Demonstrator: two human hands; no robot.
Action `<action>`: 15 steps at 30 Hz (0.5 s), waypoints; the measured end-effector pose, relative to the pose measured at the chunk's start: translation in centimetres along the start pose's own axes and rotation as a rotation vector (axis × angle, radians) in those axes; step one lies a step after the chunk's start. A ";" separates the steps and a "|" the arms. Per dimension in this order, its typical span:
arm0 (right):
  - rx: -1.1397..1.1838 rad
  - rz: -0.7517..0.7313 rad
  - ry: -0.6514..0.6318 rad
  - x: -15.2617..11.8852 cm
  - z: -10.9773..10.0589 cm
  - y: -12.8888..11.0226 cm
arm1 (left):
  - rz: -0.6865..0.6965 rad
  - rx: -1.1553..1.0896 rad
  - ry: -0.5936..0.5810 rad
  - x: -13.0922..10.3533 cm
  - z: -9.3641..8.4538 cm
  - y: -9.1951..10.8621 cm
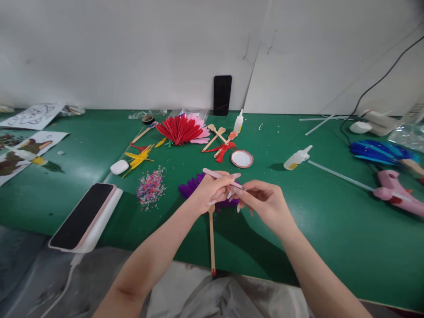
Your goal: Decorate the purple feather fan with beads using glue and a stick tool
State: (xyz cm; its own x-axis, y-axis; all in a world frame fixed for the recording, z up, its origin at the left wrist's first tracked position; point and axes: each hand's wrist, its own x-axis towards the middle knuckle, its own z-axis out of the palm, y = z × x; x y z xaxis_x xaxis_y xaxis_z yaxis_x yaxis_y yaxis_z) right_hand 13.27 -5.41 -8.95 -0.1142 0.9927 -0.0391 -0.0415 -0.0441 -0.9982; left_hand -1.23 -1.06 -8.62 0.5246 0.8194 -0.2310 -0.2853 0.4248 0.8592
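Above a purple feather fan point(189, 187) with a wooden handle point(212, 243), my two hands meet at their fingertips. A thin pink stick-like tool point(213, 173) lies in the closed fingers of my left hand point(212, 192), its tip pointing right toward the other hand. My right hand point(265, 201) has its thumb and fingers pinched at the tool's tip; what lies between them is too small to make out. The fan rests on the green table, its handle toward the front edge, its middle partly hidden by my hands.
A phone point(82, 216) lies front left beside colourful flakes point(151, 187) and yellow feathers point(139, 157). Behind are a red fan point(180, 129), crossed sticks point(215, 137) and a white dish point(241, 158). A glue bottle point(296, 160) and pink glue gun point(400, 194) are right.
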 end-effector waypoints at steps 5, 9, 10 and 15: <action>-0.007 -0.039 -0.014 -0.1 -0.1 0.0 | -0.026 -0.108 -0.011 0.1 -0.6 -0.4; -0.072 -0.080 -0.109 -0.3 -0.3 -0.4 | -0.058 -0.209 -0.050 0.3 -1.2 -0.6; -0.090 -0.089 -0.135 -0.3 -0.3 -0.5 | -0.072 -0.235 -0.059 0.2 -1.2 -0.5; -0.196 -0.136 -0.233 -0.5 -0.5 -0.8 | -0.127 -0.356 -0.113 0.0 -0.9 0.0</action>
State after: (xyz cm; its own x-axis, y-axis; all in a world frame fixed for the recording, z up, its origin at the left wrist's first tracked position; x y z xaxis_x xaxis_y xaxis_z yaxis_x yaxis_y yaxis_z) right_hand 13.90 -5.85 -8.19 -0.3457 0.9345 0.0845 0.1170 0.1323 -0.9843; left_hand -2.01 -0.70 -9.01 0.6530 0.7126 -0.2564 -0.4624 0.6433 0.6102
